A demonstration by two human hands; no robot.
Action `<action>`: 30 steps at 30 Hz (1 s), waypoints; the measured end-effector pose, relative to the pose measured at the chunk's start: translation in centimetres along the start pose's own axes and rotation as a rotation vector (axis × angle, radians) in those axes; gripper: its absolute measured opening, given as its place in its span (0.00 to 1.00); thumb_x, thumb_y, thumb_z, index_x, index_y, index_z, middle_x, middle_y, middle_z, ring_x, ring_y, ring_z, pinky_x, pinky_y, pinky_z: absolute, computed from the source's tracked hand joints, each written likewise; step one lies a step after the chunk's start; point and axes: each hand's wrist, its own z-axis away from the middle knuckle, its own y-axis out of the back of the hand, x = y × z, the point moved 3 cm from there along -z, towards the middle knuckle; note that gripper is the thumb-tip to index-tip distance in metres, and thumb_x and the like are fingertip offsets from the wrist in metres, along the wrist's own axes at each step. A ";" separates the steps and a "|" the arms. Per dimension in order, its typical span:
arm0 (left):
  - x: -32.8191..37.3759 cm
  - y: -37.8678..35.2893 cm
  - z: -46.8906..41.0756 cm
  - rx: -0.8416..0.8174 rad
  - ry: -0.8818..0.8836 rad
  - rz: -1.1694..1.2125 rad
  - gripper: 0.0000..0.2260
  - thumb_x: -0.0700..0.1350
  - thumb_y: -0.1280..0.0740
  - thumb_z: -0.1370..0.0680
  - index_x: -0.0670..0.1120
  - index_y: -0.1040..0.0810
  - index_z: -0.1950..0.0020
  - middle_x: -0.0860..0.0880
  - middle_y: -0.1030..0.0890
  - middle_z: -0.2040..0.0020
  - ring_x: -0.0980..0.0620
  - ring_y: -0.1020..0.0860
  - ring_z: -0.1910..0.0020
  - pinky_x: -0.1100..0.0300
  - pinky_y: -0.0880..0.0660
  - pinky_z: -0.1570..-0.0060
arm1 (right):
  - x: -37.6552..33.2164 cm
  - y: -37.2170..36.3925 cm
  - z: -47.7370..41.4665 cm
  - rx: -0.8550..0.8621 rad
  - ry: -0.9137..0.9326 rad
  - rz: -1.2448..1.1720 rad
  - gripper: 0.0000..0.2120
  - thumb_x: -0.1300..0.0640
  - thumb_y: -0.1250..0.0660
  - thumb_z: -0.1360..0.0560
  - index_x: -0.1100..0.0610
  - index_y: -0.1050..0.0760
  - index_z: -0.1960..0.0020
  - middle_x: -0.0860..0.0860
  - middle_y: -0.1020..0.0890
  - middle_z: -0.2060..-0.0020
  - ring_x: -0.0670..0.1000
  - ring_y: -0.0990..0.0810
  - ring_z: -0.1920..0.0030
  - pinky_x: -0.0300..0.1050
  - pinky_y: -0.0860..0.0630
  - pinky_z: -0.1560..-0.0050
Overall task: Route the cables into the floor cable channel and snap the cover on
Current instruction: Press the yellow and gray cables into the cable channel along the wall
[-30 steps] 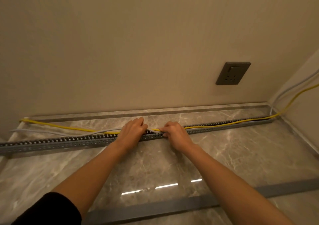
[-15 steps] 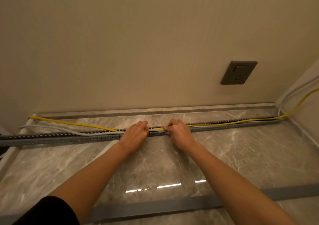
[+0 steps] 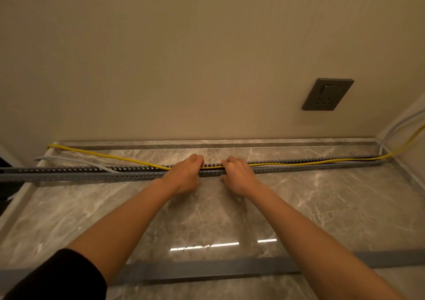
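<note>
A long grey slotted cable channel lies across the marble floor parallel to the wall. A yellow cable lies inside its right half and leaves it leftward over the floor toward the wall. A white cable crosses into the channel on the left. My left hand and my right hand rest side by side on the channel's middle, fingers curled over its rim onto the cables. The flat grey cover lies on the floor close to me, under my forearms.
A dark wall socket sits on the beige wall at the right. White and yellow cables climb the right corner. A marble skirting strip runs along the wall foot. A black sleeve covers my left upper arm.
Both hands stay on the channel's middle and have pressed down a little. More of the yellow cable now lies inside the channel between and right of my hands. The view shifted slightly.
</note>
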 end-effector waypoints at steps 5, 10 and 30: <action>-2.1 1.3 -0.4 0.200 0.157 0.283 0.10 0.32 0.42 0.25 0.37 0.28 0.44 0.40 0.29 0.41 0.41 0.26 0.45 0.47 0.28 0.42 | -2.3 -0.3 -0.3 -0.029 0.073 -0.055 0.19 0.64 0.41 0.25 0.62 0.31 0.34 0.58 0.28 0.36 0.60 0.28 0.37 0.53 0.29 0.39; -5.3 2.4 -0.2 0.091 0.304 0.055 0.15 0.30 0.43 0.25 0.40 0.27 0.40 0.40 0.26 0.36 0.41 0.28 0.38 0.48 0.28 0.41 | -6.0 -0.8 -1.2 -0.029 0.147 -0.052 0.19 0.63 0.39 0.24 0.62 0.31 0.33 0.60 0.25 0.38 0.60 0.27 0.39 0.51 0.31 0.35; -10.2 3.9 1.8 0.223 0.202 0.091 0.06 0.42 0.32 0.26 0.42 0.27 0.59 0.43 0.25 0.52 0.43 0.26 0.50 0.54 0.31 0.54 | -8.6 -0.6 -4.1 -0.066 0.120 -0.059 0.16 0.60 0.40 0.22 0.61 0.27 0.36 0.59 0.23 0.43 0.60 0.25 0.43 0.50 0.27 0.45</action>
